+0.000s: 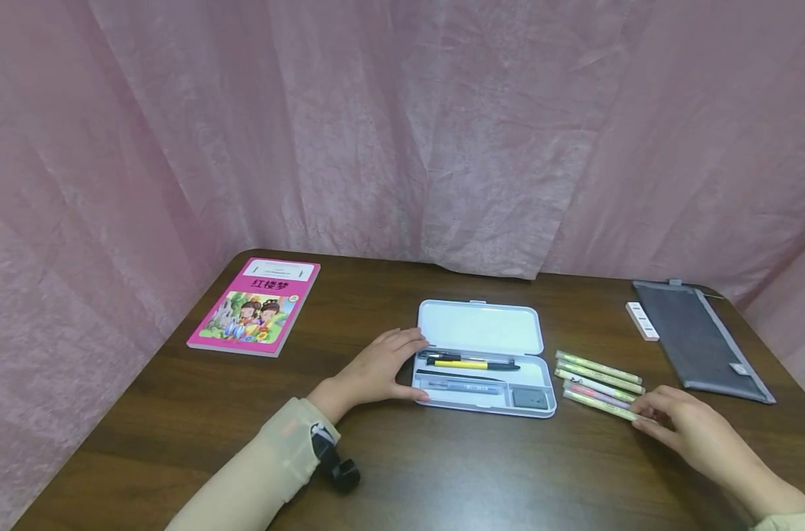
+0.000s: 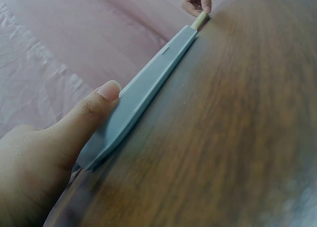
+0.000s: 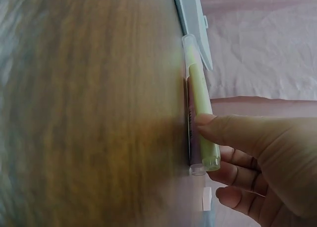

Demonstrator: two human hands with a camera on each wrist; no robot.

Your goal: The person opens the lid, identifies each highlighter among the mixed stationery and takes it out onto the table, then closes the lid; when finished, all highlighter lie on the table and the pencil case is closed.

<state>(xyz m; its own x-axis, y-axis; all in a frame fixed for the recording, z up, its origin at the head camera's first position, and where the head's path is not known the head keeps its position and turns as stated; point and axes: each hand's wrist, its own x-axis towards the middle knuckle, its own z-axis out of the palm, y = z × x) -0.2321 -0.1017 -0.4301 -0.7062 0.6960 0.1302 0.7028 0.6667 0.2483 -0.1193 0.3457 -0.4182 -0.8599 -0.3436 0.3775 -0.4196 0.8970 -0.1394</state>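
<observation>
An open white pencil case (image 1: 482, 329) lies on the table. My left hand (image 1: 378, 369) holds its left end, with the thumb (image 2: 108, 91) against its front side in the left wrist view. Inside the case are a yellow-and-black pen (image 1: 468, 364), a blue clear-barrelled pen (image 1: 465, 386) and a dark grey eraser (image 1: 530, 398). To the right of the case, several markers lie side by side. My right hand (image 1: 691, 428) pinches the nearest yellow-green marker (image 3: 200, 90) by its right end. A purple-pink marker (image 3: 193, 133) lies just beside it.
A pink book (image 1: 259, 306) lies at the back left of the brown table (image 1: 402, 472). At the right are a dark grey zip pouch (image 1: 694, 339) and a small white block (image 1: 642, 321) along its left edge. Pink curtain (image 1: 402, 133) hangs behind the table.
</observation>
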